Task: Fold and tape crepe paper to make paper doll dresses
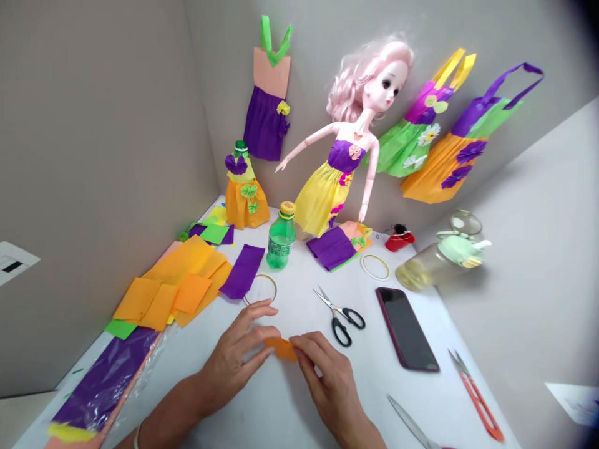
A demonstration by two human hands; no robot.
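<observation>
Workpiece: small orange strip [283, 350], fabric-like, probably non-woven, held just above the white table [309, 405] between the two hands.

Right hand [325, 368]: thumb and forefinger pinch the strip's right end. Left hand [241, 349]: thumb and forefinger bracket the left end, other fingers extended; cannot tell whether those two tips press together.

Handling (judged): very light, soft, limp, not slippery; takes a crease readily and may tear if pulled hard. Best hold: fingertip pinch at both ends, leaving the middle free.

Near surroundings: black-handled scissors [335, 309] lie with blades parted, beyond the right hand. A gold ring [276, 290] lies beyond the left hand, beside a purple sheet [243, 272]. Overlapping orange sheets [187, 255] are at left. Smartphone [407, 328], screen dark, and red-handled thread snips [476, 394] at right.

Farther: green soda bottle [281, 240], yellow cap; pink-haired doll [345, 156] in a purple-and-yellow dress; clear tumbler [418, 267] lying on its side.

Writing: the soda bottle's label carries print, too small to read; its cap has a reddish mark, illegible. No brand readable on the smartphone.
</observation>
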